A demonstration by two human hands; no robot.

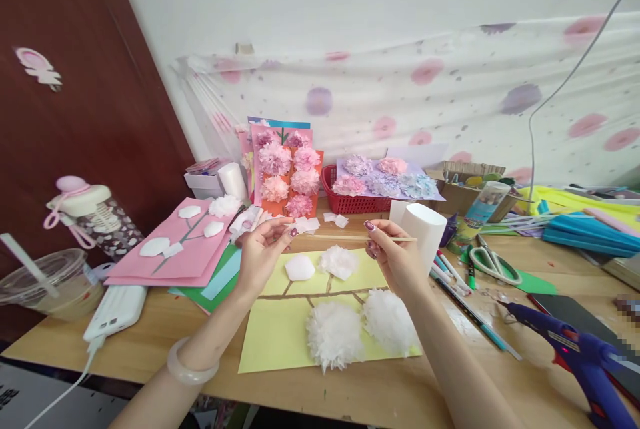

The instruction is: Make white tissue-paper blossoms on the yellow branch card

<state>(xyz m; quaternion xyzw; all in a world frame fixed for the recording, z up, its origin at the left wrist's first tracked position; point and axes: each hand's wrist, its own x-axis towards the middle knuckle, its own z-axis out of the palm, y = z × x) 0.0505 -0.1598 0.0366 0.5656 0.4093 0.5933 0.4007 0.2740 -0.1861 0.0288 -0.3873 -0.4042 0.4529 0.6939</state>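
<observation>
My left hand (265, 249) is closed in a pinch, with a small piece of white tissue paper (307, 225) at its fingertips. Between thumb and fingers, my right hand (393, 252) grips a thin wooden stick (340, 238), held level with its left end close to my left fingertips. Below both hands lies a yellow sheet of paper (275, 336) with a brown branch drawn across it. Fluffy white paper flowers (335, 336) sit on the sheet, beside a flat white paper piece (300, 268) at the upper left.
At right are a blue glue gun (565, 336), scissors (493, 264), pens (465, 306) and a white paper roll (424, 232). Pink sheets (165, 249), a power bank (117, 312) and a plastic cup (50, 282) stand left. Behind is a red basket (357, 204).
</observation>
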